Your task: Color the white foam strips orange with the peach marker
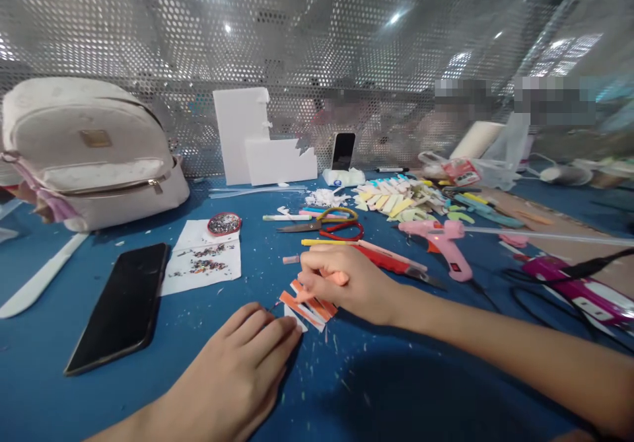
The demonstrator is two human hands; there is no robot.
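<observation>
My right hand (pixel 341 280) is closed around an orange marker (pixel 341 277), its tip end low over a small white piece with orange colouring (pixel 307 306). This piece lies on the blue table and shows several orange stripes with white between them. My left hand (pixel 247 356) rests palm down to its left, fingers stretched out together. Its fingertips touch the near left edge of the piece. The thumb of my left hand is hidden.
Behind my hands lie scissors (pixel 341 223), a red-handled cutter (pixel 391 260) and a pink glue gun (pixel 443 237) with a cable. A black phone (pixel 121 306), a beaded white sheet (pixel 230 257) and a backpack (pixel 94 158) are left. Coloured strips (pixel 396 197) are piled behind.
</observation>
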